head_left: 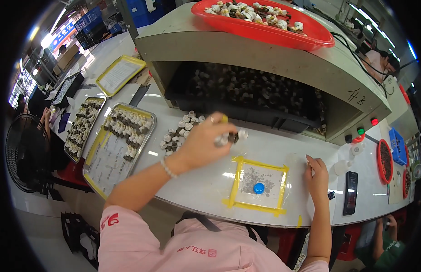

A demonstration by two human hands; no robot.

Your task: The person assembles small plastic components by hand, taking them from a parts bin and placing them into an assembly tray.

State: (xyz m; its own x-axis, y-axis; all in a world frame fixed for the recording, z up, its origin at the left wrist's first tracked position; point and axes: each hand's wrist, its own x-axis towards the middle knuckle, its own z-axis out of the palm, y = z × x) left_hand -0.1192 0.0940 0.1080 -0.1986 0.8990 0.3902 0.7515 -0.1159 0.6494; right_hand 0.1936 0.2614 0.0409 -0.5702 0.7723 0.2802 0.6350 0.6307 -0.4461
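Observation:
My left hand (205, 139) is raised over the table with its fingers closed on small white-and-dark cylindrical parts (240, 135), blurred by motion. Something yellow shows at a fingertip. Beneath and left of that hand lies a loose pile of similar white-and-dark parts (187, 123). Farther right, my right hand (316, 176) rests low over the table, fingers curled together; what they hold, if anything, is hidden. Between the hands, a blue round cap (259, 188) sits on a spotted white sheet (244, 198) framed with yellow tape.
Metal trays (153, 119) with rows of parts stand at left, near a yellow-rimmed tray (140, 62). Ahead, a shelf (149, 45) covers a black bin (246, 115) of parts and carries a red basin (274, 38). A phone (350, 192) and bottles (341, 167) lie right; other people sit nearby.

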